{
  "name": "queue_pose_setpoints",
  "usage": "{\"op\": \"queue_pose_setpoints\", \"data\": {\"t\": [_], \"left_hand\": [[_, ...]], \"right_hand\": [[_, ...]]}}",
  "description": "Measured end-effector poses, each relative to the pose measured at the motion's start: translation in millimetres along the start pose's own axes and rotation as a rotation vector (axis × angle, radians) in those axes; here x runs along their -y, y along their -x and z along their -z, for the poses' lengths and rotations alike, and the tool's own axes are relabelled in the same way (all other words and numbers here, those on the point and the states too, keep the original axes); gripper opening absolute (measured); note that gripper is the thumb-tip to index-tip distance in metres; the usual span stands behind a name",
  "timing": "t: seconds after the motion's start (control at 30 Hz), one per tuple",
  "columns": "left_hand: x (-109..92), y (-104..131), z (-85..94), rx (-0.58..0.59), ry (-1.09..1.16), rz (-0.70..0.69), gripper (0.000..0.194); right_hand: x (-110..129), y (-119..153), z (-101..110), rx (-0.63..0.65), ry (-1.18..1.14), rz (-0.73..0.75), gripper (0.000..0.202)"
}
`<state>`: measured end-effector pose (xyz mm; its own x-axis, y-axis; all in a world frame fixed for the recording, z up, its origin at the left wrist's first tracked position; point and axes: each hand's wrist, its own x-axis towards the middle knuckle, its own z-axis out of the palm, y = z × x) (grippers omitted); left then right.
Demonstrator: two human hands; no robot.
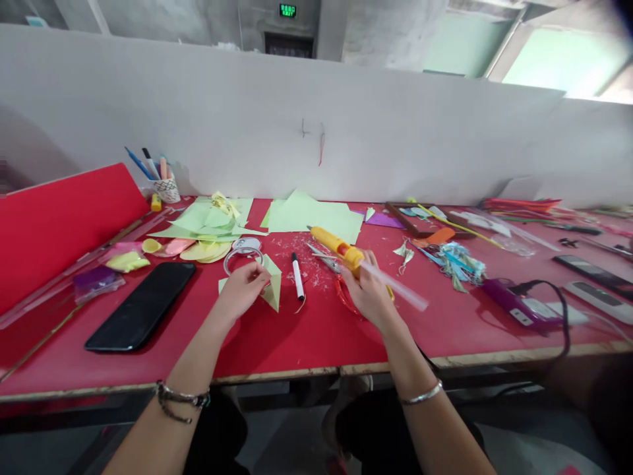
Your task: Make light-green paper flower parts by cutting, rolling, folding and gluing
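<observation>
From here I see the left hand [240, 290] pinching folded green paper [273, 288]; rightward, the right hand [368, 290] grips a yellow glue gun [332, 243], its long axis slanting far-left, nozzle farther off than the paper, not touching it.

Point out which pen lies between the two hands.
The white, black-ended marker pen, lying on the red tabletop; the coloured pens at left lean in a patterned white cup.

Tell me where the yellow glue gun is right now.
In the head view, the yellow glue gun is in the right hand, just right of centre, partly overlapping the red-handled scissors, with the black-capped marker to its left.
</observation>
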<state>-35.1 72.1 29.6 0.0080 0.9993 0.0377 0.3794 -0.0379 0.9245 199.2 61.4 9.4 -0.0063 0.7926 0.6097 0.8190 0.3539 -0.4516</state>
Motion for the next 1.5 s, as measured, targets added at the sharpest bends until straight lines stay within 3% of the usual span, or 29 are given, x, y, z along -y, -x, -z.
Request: {"op": "queue_pose_setpoints", "data": {"t": [0.3, 0.43, 0.5, 0.53, 0.67, 0.73, 0.77, 0.87, 1.0, 1.1, 1.23, 1.4, 1.5], "left_hand": [[2.4, 0.4, -4.7, 0.079, -0.057, -0.019, 0.026], [-9.7, 10.0, -8.1, -0.158, -0.103, -0.190, 0.036], [-26.3, 25.8, -18.3, -0.170, -0.068, -0.249, 0.034], [-36.2, 36.2, -26.1, -0.069, -0.002, -0.224, 0.032], [-75.2, 82.2, -66.9, 0.590, 0.518, 0.079, 0.038], [-88.9, 100.1, -85.7, 0.774, 0.848, 0.242, 0.039], [-93.7, 106.9, -93.4, 0.796, 0.973, 0.282, 0.037], [-100.0, 120.1, -110.6, 0.716, 1.188, 0.299, 0.027], [-97.6, 129.0, -127.2, 0.603, 1.294, 0.311, 0.031], [-97.6, 132.8, -136.9, 0.452, 1.402, 0.243, 0.030], [-106.7, 133.7, -140.8, 0.288, 1.609, 0.247, 0.030], [-119.6, 129.8, -127.6, 0.339, 1.982, 0.314, 0.033], [-120.1, 127.1, -119.7, 0.382, 2.095, 0.295, 0.036]], "right_hand": [[-6.7, -3.5, -0.9, 0.003, -0.067, 0.029, 0.022], [-3.0, -4.6, 3.1, -0.075, -0.044, 0.002, 0.020], [1.7, -4.5, 8.3, -0.118, 0.015, -0.024, 0.018], [4.2, -4.1, 11.2, -0.140, 0.061, -0.031, 0.018], [10.4, -2.0, 19.1, -0.258, 0.249, 0.006, 0.028], [10.5, -1.4, 20.1, -0.303, 0.316, 0.036, 0.031], [9.9, -1.3, 20.0, -0.320, 0.340, 0.050, 0.032], [6.4, -1.6, 19.0, -0.402, 0.362, 0.096, 0.031], [0.5, -0.8, 17.2, -0.546, 0.280, 0.184, 0.026], [0.3, 1.6, 14.0, -0.512, 0.256, 0.253, 0.024], [5.3, 4.1, 9.7, -0.504, 0.332, 0.217, 0.017], [6.8, 4.7, 13.1, -0.504, 0.401, 0.201, 0.016], [5.1, 5.2, 15.3, -0.479, 0.424, 0.197, 0.017]]}}
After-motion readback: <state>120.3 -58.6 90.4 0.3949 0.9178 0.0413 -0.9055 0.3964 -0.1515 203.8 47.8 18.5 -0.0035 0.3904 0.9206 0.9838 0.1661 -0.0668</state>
